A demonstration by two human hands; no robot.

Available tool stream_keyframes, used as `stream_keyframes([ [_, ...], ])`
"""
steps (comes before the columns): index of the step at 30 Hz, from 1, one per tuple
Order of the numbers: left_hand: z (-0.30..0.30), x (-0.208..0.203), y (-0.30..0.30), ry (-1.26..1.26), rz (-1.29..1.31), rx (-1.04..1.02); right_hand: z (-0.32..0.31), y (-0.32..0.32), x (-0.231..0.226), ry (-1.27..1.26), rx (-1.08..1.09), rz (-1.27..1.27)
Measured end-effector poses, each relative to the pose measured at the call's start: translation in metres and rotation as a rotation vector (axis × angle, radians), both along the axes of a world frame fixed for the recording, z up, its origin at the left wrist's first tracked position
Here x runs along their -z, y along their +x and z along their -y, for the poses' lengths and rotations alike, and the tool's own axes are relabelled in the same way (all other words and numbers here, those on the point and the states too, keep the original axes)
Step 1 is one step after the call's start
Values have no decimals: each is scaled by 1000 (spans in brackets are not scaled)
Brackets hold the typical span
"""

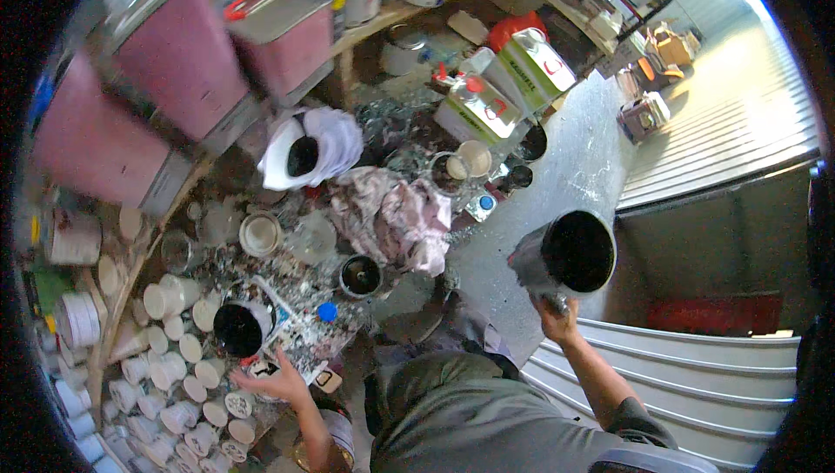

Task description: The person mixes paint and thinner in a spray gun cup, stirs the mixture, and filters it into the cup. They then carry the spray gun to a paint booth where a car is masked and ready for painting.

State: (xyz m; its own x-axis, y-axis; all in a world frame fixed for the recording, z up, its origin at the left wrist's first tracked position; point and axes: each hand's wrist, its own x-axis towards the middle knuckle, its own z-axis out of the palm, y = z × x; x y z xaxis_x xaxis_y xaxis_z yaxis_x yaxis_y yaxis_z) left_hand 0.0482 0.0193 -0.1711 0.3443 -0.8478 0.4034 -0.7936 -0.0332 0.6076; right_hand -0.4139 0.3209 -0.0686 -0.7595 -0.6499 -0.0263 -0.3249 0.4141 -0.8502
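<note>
My right hand (557,320) is wrapped round the grip of a large pot-like cup (541,255), raised over the grey floor on the right. Its mouth is round and its inside looks black; whether that is paint or just a dark lining I cannot tell. Fingers spread, my left hand (271,379) is empty beside the table's near edge. Just beyond it stands a tub (243,328) with a black inside. A blue cap (327,311) and a small dark-filled cup (360,275) sit farther along the paint-spattered tabletop (300,342).
Many white lidded pots (178,369) crowd the left. A crumpled stained cloth (391,212) and a white bag-like liner (339,147) lie mid-table. Green-and-white cans (483,112) stand at the back, pink containers (178,60) on the upper-left shelf. White corrugated panels (678,377) flank my right arm.
</note>
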Motion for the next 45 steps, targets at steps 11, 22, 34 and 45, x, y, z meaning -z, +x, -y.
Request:
stream_keyframes([
  [11, -77, -13, -430, 265, -426, 1079, 53, -265, 94, -112, 235, 280],
  [22, 3, 43, -601, 202, -375, 620, 51, -358, 153, 16, 192, 475],
  [34, -72, -24, -573, 205, -353, 824, 35, -383, 194, -172, -191, 115],
  [45, -77, -116, -648, -31, -139, 1165, 26, -393, 196, -186, -314, -101],
])
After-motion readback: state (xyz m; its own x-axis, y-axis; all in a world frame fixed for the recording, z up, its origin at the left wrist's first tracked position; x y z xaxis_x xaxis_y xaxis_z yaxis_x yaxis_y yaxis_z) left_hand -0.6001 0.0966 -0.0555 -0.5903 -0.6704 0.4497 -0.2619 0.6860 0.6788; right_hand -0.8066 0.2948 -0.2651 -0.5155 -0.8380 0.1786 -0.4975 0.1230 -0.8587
